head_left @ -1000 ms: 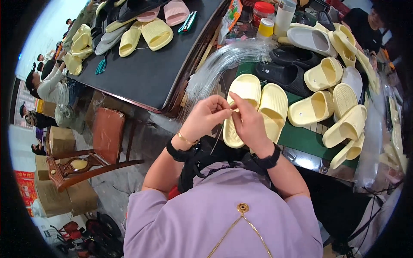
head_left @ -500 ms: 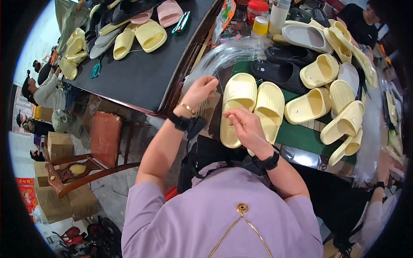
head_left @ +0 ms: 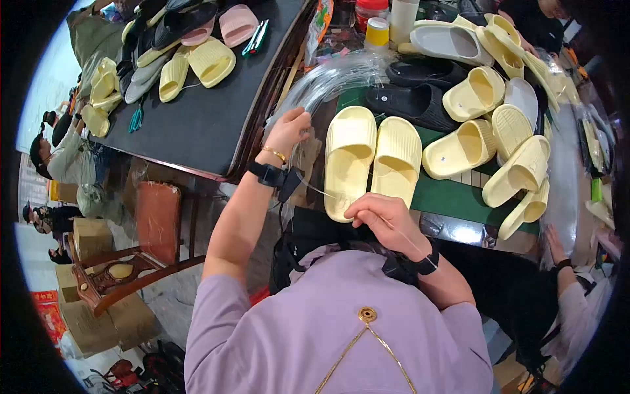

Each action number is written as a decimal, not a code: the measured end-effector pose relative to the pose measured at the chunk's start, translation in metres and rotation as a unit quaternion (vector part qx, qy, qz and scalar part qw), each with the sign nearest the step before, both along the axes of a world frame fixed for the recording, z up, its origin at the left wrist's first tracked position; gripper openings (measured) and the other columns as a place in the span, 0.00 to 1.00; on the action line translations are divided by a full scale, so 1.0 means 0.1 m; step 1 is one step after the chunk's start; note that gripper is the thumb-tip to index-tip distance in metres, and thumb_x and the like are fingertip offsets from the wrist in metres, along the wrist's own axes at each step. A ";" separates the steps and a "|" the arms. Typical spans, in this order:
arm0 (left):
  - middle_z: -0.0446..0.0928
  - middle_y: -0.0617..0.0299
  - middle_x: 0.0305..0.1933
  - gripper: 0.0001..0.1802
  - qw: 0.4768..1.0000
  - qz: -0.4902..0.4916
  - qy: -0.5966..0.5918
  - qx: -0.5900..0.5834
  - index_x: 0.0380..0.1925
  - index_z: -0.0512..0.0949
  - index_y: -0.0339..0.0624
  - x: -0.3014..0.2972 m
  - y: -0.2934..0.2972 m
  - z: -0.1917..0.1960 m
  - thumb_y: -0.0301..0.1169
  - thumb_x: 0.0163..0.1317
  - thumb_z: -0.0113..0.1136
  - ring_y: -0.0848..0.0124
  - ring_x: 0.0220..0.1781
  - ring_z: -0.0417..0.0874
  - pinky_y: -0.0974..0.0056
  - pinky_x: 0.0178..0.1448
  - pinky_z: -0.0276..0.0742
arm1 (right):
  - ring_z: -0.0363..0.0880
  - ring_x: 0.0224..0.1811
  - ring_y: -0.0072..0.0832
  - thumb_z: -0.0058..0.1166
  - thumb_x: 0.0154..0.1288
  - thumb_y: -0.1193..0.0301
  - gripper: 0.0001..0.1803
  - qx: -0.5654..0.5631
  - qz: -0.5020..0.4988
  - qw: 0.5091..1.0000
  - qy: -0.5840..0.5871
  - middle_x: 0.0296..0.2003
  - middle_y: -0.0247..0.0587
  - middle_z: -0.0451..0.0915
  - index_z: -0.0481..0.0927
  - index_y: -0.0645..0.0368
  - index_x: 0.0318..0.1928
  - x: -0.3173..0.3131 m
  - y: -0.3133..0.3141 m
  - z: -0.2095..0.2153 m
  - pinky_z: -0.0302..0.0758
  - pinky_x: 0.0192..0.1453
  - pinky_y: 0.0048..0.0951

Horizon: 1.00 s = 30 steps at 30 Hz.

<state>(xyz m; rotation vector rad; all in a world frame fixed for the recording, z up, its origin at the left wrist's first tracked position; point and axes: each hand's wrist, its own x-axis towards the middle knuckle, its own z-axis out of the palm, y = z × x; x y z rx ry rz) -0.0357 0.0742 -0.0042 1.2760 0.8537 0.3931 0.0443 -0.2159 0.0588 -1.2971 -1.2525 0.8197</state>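
Observation:
A pair of pale yellow slide slippers, the left slipper [head_left: 350, 134] and the right slipper [head_left: 398, 148], lies side by side in front of me with the toes away. My right hand [head_left: 387, 218] is closed in a pinch by the left slipper's heel, gripping a thin clear plastic strand [head_left: 314, 188]. One part of the strand trails over my right wrist; another runs toward my left wrist. Left of the slippers, my left hand [head_left: 289, 133] is raised with curled fingers, near a loose bundle of clear strands [head_left: 341, 75]. Thin strand ends show at its fingers.
More yellow slippers [head_left: 474, 94], black slippers [head_left: 420, 105] and grey slippers [head_left: 453, 42] crowd the right side. A dark table [head_left: 203, 125] on the left bears slippers, teal scissors [head_left: 136, 119] and cutters [head_left: 255, 38]. A wooden chair [head_left: 157, 220] stands beside it. Another person's hand [head_left: 556, 246] shows at right.
My right hand has moved down and right, away from my left hand, drawing the strand out between them. The view has shifted slightly.

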 end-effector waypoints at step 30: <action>0.75 0.63 0.28 0.08 0.727 -0.233 -0.020 0.646 0.32 0.82 0.44 -0.65 -1.37 0.78 0.30 0.51 0.69 0.63 0.31 0.78 0.60 0.36 0.74 | 0.79 0.24 0.18 0.42 0.79 0.66 0.16 -0.184 -0.042 0.800 0.569 0.31 0.38 0.83 0.80 0.66 0.48 0.18 -0.30 -0.40 0.71 0.23 0.17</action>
